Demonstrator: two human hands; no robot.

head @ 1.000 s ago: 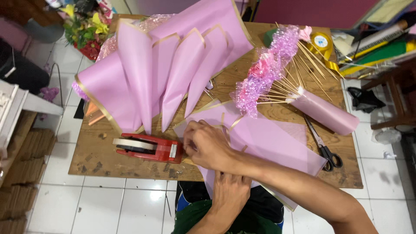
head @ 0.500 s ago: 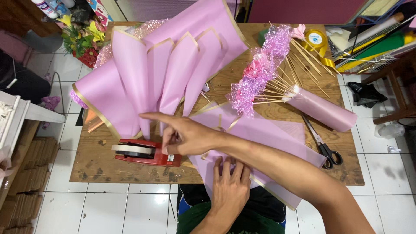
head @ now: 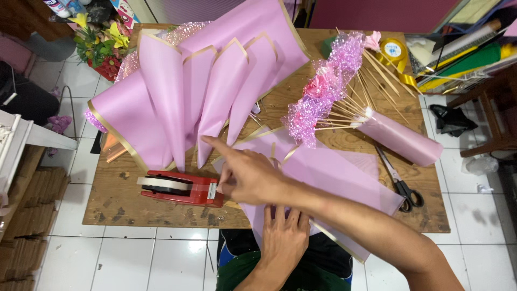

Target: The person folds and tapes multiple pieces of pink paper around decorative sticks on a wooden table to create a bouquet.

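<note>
My right hand [head: 249,173] reaches across to the cutter end of a red tape dispenser [head: 180,188] on the wooden table [head: 134,207]. Its thumb and middle fingers pinch the tape end at the blade, and the index finger sticks out to the left. My left hand [head: 285,233] lies flat, fingers spread, on a folded lilac wrapping sheet with a gold edge [head: 328,172] at the table's front edge. The left hand holds nothing.
A fan of lilac gold-edged paper cones [head: 204,91] covers the table's back left. A pink flower bouquet on wooden skewers [head: 328,89] lies wrapped in lilac paper at right. Scissors [head: 401,186] and a yellow ribbon roll [head: 393,51] lie nearby. White tiled floor surrounds the table.
My right hand left the lilac sheet and moved left to the dispenser's cutter, where it now pinches the tape. My left hand stayed pressed on the sheet.
</note>
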